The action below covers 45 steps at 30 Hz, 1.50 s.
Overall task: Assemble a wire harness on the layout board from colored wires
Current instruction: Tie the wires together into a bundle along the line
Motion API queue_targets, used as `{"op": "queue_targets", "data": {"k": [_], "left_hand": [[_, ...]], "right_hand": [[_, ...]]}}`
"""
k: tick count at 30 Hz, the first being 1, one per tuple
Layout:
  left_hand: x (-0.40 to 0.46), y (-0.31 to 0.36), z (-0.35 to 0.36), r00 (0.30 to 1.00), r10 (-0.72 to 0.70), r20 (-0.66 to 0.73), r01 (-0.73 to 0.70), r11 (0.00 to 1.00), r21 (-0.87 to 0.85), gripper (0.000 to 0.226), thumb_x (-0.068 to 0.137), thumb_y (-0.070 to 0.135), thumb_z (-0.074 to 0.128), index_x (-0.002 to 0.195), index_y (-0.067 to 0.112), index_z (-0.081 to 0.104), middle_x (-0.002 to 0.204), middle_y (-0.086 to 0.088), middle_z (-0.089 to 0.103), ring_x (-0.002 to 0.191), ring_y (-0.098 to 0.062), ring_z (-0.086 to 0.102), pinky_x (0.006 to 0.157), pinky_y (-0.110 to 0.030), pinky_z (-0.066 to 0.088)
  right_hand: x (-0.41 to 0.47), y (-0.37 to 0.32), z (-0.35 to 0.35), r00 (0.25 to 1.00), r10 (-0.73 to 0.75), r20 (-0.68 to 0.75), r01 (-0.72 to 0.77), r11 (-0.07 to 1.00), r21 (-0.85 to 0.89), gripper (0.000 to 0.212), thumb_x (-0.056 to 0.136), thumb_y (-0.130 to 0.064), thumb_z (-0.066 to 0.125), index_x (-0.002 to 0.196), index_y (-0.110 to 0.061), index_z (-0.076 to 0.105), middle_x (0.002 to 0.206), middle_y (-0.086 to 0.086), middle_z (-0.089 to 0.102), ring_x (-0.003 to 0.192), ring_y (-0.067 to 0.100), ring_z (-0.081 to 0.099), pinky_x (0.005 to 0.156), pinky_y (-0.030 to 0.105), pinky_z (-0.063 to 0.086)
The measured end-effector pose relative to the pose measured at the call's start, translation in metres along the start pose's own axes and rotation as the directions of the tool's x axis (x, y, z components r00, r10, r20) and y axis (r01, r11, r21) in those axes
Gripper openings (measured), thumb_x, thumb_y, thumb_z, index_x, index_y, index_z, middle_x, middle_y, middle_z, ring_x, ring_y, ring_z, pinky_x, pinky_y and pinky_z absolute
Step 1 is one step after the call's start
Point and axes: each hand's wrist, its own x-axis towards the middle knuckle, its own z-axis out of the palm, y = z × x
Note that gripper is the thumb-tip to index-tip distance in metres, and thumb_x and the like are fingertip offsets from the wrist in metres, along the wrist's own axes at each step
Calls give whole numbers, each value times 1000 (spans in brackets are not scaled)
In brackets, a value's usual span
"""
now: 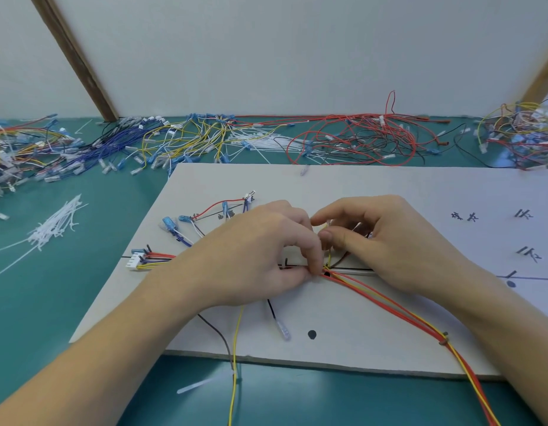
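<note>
The white layout board [374, 192] lies on the green table, marked with black lines and dots. A part-built harness runs across it from a white connector [134, 260] at the left. My left hand [254, 256] pinches the wire bundle at a junction near the board's middle. My right hand [377, 241] sits just right of it, fingers curled, pinching something thin and pale above the same junction; what it is I cannot tell. Red and yellow wires [398, 309] run from the junction toward the lower right, bound by a small tie [444, 338].
Loose piles of wires line the back of the table: blue and yellow ones [162, 139], red and black ones [352, 139], a mixed heap [518, 130] at the right. White cable ties [56, 229] lie left of the board. A yellow wire [234, 364] hangs over the front edge.
</note>
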Motion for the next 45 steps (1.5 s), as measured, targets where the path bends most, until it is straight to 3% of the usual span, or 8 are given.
{"op": "queue_targets", "data": {"k": [5, 14, 17, 21, 27, 32, 36, 45], "left_hand": [[-1, 1, 1, 1000, 21, 21, -21, 1000, 18, 25, 85, 15, 73, 90, 39, 79, 97, 18, 58, 103, -6, 52, 87, -38, 47], [-2, 0, 1, 1000, 17, 22, -17, 1000, 11, 12, 82, 27, 78, 89, 37, 80, 91, 14, 66, 101, -7, 57, 86, -37, 49], [-2, 0, 1, 999, 17, 36, -17, 1000, -2, 9, 81, 31, 81, 89, 36, 80, 91, 13, 67, 101, -7, 57, 88, -36, 47], [-2, -2, 0, 999, 16, 44, -16, 1000, 1, 10, 81, 32, 81, 90, 35, 80, 92, 13, 67, 101, -8, 57, 89, -35, 47], [-2, -7, -3, 994, -2, 108, 6, 999, -35, 27, 73, 54, 85, 96, 39, 79, 99, 17, 64, 108, -6, 55, 94, -36, 45], [0, -10, -6, 988, -4, 157, 15, 997, -73, 28, 73, 49, 89, 98, 41, 80, 98, 22, 61, 107, -1, 53, 90, -27, 42], [0, -11, -10, 978, -14, 206, 34, 995, -95, 31, 72, 42, 91, 101, 41, 81, 100, 22, 61, 109, -1, 53, 94, -28, 43], [-2, -6, 0, 998, 33, 60, -33, 999, -15, 10, 88, 45, 77, 88, 37, 81, 94, 17, 62, 103, -7, 55, 88, -36, 47]], "right_hand": [[1, 0, -1, 1000, -6, 20, 6, 999, -33, 18, 93, -12, 73, 103, -25, 81, 83, -15, 76, 71, 0, 65, 67, 10, 46], [-2, -4, -10, 981, 34, 190, -50, 995, 81, 14, 94, -17, 72, 104, -24, 79, 79, -3, 75, 69, 3, 63, 64, 19, 52], [-3, -6, -14, 966, 61, 252, -97, 986, 132, 19, 89, -13, 78, 107, -20, 78, 83, 3, 76, 72, 8, 66, 70, 26, 55], [-3, -8, -16, 950, 99, 296, -143, 981, 128, 33, 82, -5, 82, 110, -20, 77, 83, -1, 75, 76, 7, 67, 75, 17, 55], [-3, -11, -16, 950, 117, 289, -146, 986, 82, 36, 80, -6, 85, 111, -24, 77, 85, 0, 73, 79, 9, 67, 77, 19, 55], [-2, -11, -14, 944, 141, 298, -173, 981, 82, 38, 78, -5, 86, 111, -22, 77, 80, -9, 71, 76, 1, 64, 75, 14, 53], [-2, -11, -14, 945, 143, 293, -177, 980, 93, 38, 77, -4, 87, 110, -22, 78, 86, 0, 74, 77, 4, 66, 75, 15, 53], [-1, -10, -15, 951, 132, 278, -174, 976, 129, 39, 74, -1, 88, 105, -21, 76, 90, 6, 76, 76, 8, 67, 73, 18, 56]]}}
